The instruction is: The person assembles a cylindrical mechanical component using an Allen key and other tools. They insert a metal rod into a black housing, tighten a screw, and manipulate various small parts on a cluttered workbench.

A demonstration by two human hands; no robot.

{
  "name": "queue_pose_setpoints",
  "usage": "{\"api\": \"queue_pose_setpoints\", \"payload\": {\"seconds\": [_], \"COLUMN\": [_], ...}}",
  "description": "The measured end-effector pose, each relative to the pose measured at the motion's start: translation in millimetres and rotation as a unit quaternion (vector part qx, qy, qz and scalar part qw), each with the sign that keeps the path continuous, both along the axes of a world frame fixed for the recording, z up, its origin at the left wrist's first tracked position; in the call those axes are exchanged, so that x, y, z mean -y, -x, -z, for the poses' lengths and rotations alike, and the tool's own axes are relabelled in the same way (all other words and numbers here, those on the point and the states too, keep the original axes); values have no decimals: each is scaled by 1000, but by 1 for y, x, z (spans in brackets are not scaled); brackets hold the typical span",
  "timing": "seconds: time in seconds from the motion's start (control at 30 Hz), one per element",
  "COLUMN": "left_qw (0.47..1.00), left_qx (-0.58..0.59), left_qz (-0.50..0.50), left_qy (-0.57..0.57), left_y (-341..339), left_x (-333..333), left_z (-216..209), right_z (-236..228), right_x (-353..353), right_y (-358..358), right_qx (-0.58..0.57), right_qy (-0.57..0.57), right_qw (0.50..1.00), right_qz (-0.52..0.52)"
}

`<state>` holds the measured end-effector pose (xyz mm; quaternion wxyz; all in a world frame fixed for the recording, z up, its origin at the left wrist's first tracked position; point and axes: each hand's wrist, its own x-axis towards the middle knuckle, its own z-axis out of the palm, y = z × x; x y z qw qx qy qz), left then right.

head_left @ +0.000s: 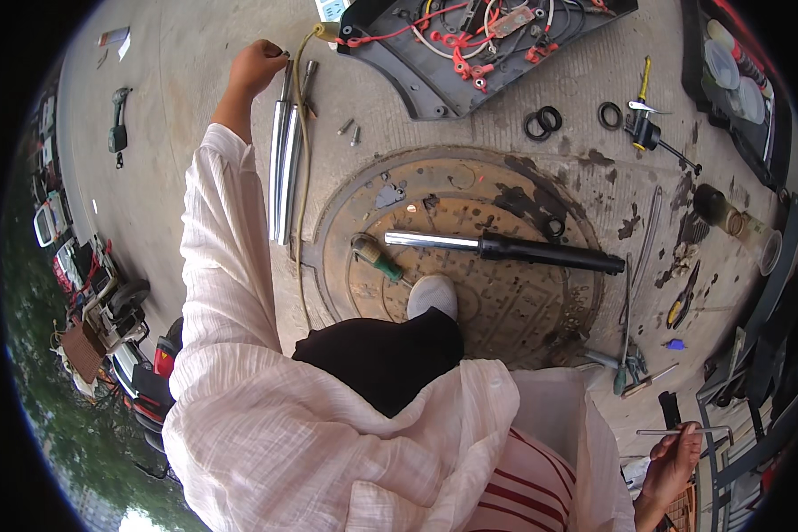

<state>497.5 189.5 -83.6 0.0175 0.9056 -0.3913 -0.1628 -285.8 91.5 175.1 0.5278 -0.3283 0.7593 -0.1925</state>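
Observation:
My left hand reaches out at the upper left, fingers curled in a pinch at the top end of two chrome fork tubes lying side by side. What sits between those fingertips is too small to make out. In my right hand, at the lower right, is a metal L-shaped hex key, held near its long arm. A shock absorber leg, chrome at one end and black at the other, lies across the round manhole cover. Beside it is a green-handled screwdriver.
A dark plastic panel with red wires lies ahead. Black rubber rings, a yellow-and-black brake lever part, bolts and pliers are scattered about. A cord runs beside the tubes. Parked motorbikes stand left.

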Motion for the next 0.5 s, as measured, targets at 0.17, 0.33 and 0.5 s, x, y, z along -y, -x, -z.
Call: {"api": "queue_pose_setpoints", "payload": {"seconds": [0.17, 0.33, 0.5], "left_qw": [999, 998, 996], "left_qx": [-42, -39, -23], "left_qz": [22, 55, 76], "left_qy": [17, -15, -44], "left_y": [-8, -12, -7], "left_x": [-2, 5, 14], "left_z": [9, 10, 10], "right_z": [-1, -2, -1], "right_x": [-1, -1, -2], "right_y": [-4, -5, -3], "right_qx": [-12, -16, -8], "right_qy": [2, 5, 7], "right_qw": [1000, 1000, 1000], "right_qz": [2, 7, -7]}}
